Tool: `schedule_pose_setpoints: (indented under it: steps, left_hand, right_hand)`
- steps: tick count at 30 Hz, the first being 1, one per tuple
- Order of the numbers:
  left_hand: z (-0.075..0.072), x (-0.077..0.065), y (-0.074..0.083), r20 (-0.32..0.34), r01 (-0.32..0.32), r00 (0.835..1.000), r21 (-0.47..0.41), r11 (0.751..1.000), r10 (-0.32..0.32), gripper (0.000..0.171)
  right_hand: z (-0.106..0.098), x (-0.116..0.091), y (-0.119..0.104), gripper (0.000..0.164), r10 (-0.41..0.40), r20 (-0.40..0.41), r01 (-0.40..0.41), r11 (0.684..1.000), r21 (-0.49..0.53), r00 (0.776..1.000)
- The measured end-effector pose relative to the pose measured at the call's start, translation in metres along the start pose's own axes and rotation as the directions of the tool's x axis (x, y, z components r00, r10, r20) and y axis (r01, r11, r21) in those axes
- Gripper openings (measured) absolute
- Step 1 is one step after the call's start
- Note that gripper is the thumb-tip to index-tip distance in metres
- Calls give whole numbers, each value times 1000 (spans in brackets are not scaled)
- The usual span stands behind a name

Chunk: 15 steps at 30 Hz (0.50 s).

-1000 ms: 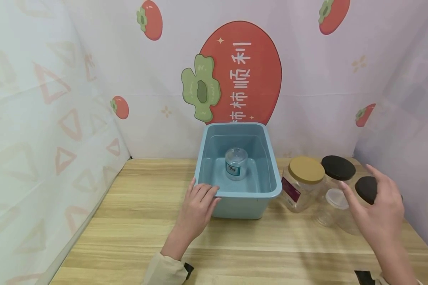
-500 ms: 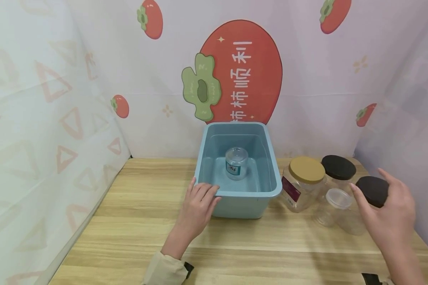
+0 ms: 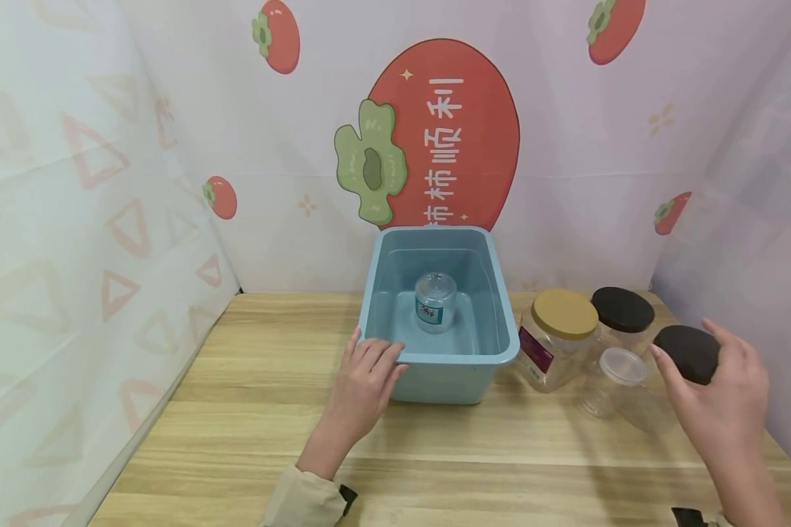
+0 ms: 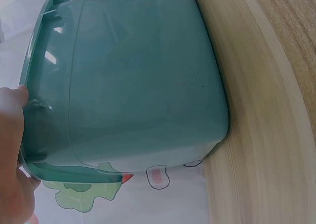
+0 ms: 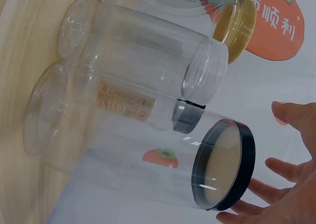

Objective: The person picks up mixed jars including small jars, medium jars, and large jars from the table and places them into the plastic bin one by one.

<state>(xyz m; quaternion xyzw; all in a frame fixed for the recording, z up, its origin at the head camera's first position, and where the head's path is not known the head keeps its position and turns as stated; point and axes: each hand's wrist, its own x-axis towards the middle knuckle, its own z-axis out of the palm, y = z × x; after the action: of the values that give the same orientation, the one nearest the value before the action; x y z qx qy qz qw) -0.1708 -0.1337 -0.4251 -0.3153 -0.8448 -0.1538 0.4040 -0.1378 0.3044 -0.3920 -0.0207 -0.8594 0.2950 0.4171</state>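
Two bare hands are working apart: the left hand (image 3: 362,384) is gripping the near-left corner of the blue tub (image 3: 438,385) at the centre of the frame, its fingers lying over the rim, while the right hand (image 3: 732,399), at the right of the frame, is hovering around the front jar's black lid (image 3: 687,354). Its thumb and fingers are parting without closing on anything; whether a fingertip is touching the lid, I cannot tell. That front jar (image 5: 123,150) is standing upright beside a small clear jar (image 3: 622,367). A gold-lidded jar (image 3: 563,315) and a rear black-lidded jar (image 3: 622,309) are standing just behind. Inside the tub, a labelled clear jar (image 3: 430,312) is sitting alone.

With the jars crowding so closely, a sideways nudge could be tipping the small one; holding only the lid could be risking a slip, should the cap be sitting loose.

Pale wood grain is running across the worktop (image 3: 270,410). Behind it, a white cloth backdrop (image 3: 290,132) is carrying persimmon prints, and a triangle-patterned cloth (image 3: 72,293) is hanging along the left edge.
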Motion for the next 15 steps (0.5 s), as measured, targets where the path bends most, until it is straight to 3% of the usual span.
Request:
schedule_pose_setpoints:
  steps: [9, 15]
  left_hand:
    - [-1, -1, 0, 14, 10, 1000, -2, 1000, -10, 50]
    - [0, -1, 0, 15, 11, 1000, -4, 1000, -11, 49]
  right_hand:
    - [2, -2, 10, 80, 42, 10, -42, 999, -27, 999]
    - [4, -3, 17, 95, 28, 1, -28, 1000, -14, 1000]
